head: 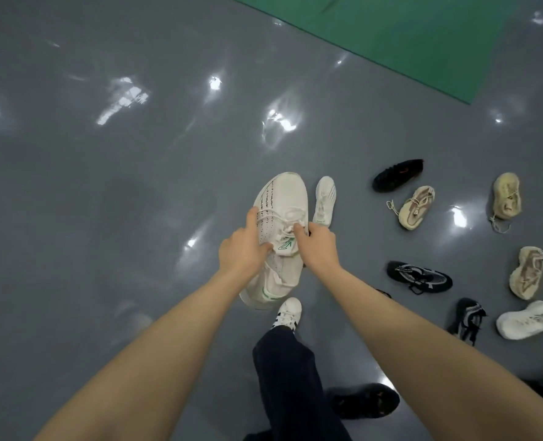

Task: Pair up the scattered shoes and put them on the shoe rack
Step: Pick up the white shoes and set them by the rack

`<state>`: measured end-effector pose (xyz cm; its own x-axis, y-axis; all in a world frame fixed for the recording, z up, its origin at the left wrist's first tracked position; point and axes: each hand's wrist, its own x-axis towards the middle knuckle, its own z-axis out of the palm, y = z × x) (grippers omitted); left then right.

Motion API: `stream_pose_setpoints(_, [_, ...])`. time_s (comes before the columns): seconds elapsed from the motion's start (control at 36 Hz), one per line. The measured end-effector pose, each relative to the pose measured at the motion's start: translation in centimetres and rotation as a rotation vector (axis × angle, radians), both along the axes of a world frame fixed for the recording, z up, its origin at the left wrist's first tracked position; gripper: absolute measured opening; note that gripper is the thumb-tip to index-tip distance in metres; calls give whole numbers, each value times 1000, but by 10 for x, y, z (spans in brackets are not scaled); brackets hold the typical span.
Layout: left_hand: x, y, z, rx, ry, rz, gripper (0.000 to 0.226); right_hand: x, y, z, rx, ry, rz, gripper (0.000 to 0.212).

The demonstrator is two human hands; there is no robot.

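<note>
Both hands hold 1 white sneaker [279,237] with green trim, lifted above the grey floor [104,218]. The left hand [243,249] grips its left side with the thumb curled onto the upper; the right hand [317,243] pinches at the laces and tongue. Its long axis runs away from the person, toe far, heel near, tilted slightly right.

The likely mate, a second white shoe [324,200], lies on the floor just beside the held shoe's toe on the right, axis roughly parallel, toe away. It looks to carry the same green trim, though it is too small to be sure. The right hand is the nearer one, just short of it.

Other shoes are scattered toward the right edge of the floor: black, beige, white. No shoe rack is in view. Judged step: pairing, next pick is the second white shoe.
</note>
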<state>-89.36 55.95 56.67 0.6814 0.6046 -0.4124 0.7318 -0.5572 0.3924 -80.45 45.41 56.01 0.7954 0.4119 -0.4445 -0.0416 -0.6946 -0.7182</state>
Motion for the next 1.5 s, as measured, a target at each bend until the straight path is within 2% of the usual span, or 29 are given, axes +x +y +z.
stream_pose_setpoints(0.44, [120, 106, 3, 10, 29, -265, 70, 100, 87, -2, -92, 4, -177, 46])
stream_pose_setpoints(0.64, [157, 154, -12, -68, 14, -379, 64, 117, 122, -19, -44, -2, -339, 45])
stream_pose_setpoints(0.83, [180, 195, -34, -18, 0, -467, 53, 116, 144, -47, 8, 66, -560, 56])
stream_pose_setpoints(0.92, [186, 202, -60, -35, 19, -457, 51, 116, 140, -79, 7, 135, -671, 66])
stream_pose_setpoints(1.08, [206, 194, -152, -66, 79, -466, 51, 124, 111, -188, -74, 223, -808, 36])
stream_pose_setpoints(1.11, [207, 195, -156, -68, 74, -457, 51, 125, 108, -193, -83, 247, -814, 34])
stream_pose_setpoints(1.28, [213, 183, -274, -92, 104, -447, 49, 118, 91, -318, -116, 366, -896, 20])
stream_pose_setpoints(1.42, [216, 175, -371, -88, 121, -441, 48, 116, 90, -423, -138, 471, -911, 15])
stream_pose_setpoints(1.5, [218, 171, -419, -96, 126, -395, 49, 117, 91, -475, -157, 513, -920, 21])
